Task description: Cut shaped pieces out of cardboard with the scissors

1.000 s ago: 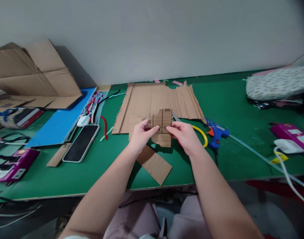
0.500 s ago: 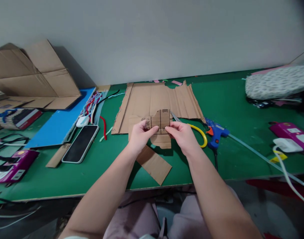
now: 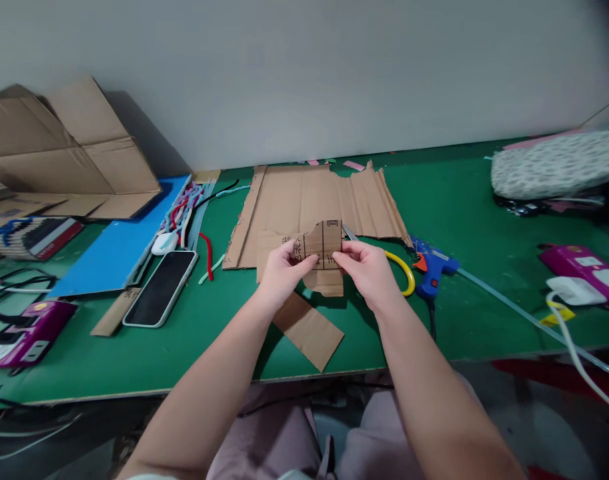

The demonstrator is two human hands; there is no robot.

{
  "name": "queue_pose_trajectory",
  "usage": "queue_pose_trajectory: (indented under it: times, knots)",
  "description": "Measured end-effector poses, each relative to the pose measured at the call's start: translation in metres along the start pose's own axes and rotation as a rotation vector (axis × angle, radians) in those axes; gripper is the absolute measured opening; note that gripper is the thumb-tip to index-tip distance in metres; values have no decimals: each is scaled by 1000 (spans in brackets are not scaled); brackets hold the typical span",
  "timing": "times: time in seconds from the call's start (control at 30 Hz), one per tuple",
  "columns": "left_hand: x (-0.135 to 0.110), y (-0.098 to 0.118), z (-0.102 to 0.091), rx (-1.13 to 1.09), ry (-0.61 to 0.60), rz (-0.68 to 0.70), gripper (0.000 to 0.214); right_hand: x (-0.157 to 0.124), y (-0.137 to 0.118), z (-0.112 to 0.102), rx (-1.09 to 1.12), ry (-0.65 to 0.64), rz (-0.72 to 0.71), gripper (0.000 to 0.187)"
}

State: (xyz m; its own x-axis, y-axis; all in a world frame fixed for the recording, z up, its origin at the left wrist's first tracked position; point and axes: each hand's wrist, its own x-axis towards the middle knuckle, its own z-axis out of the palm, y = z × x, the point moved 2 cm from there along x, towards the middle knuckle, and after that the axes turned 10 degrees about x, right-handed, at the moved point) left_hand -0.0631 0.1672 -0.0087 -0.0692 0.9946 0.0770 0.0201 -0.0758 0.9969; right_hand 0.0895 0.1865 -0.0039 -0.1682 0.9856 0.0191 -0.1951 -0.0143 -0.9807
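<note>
Between my two hands is a small cut piece of cardboard (image 3: 329, 240) with dark printed lines and characters. My left hand (image 3: 283, 272) pinches its left side, thumb on the near face. On the right edge, my right hand (image 3: 367, 270) grips it between thumb and fingers. Below and behind it lie other cardboard scraps, among them a plain rectangular strip (image 3: 312, 331) near the table's front edge. Scissors with a yellow handle (image 3: 407, 273) lie just beyond my right hand, partly hidden by it. A large torn cardboard sheet (image 3: 297, 197) rests flat behind the hands.
To the right is a blue glue gun (image 3: 434, 270) with a long glue stick. A phone (image 3: 160, 289), a blue board (image 3: 119, 243), pipe cleaners (image 3: 184, 203) and a folded cardboard box (image 3: 69, 143) occupy the left. Purple power strips (image 3: 34, 333) sit at both sides of the green table (image 3: 204, 353).
Almost nothing differs. The cardboard piece and my right hand have shifted very slightly to the right; both hands keep their hold.
</note>
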Motion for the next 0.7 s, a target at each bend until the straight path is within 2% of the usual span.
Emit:
queue_pose_trajectory:
  times: [0.3,0.5,0.7]
  knots:
    - [0,1,0,-4,-16,-22,23,-2,-1,1,76,-29,10,15]
    - [-1,2,1,-32,36,-38,24,-2,-1,2,-50,8,-17,14]
    - [0,-1,0,-54,14,-45,22,-1,2,3,80,-46,34,12]
